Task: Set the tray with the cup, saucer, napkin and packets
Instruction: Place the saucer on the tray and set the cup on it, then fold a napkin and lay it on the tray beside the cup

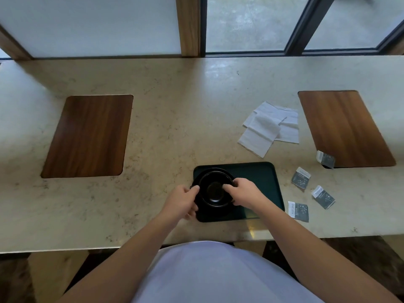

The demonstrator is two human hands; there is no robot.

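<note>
Cup and saucer going onto the tray — both hands on them.

The left hand [182, 201] grips the saucer [200, 201] at its left edge and the right hand [241, 193] has its fingers curled over the right rim of the cup [215, 189], which sits on the saucer at the left end of the tray [260, 171]; dark on dark, so whether the saucer rests flat is hard to tell. This looks like the placing step. Next — let go and fetch the napkins [270, 127] lying beyond the tray, then the four packets [300, 177] scattered to its right.
</note>
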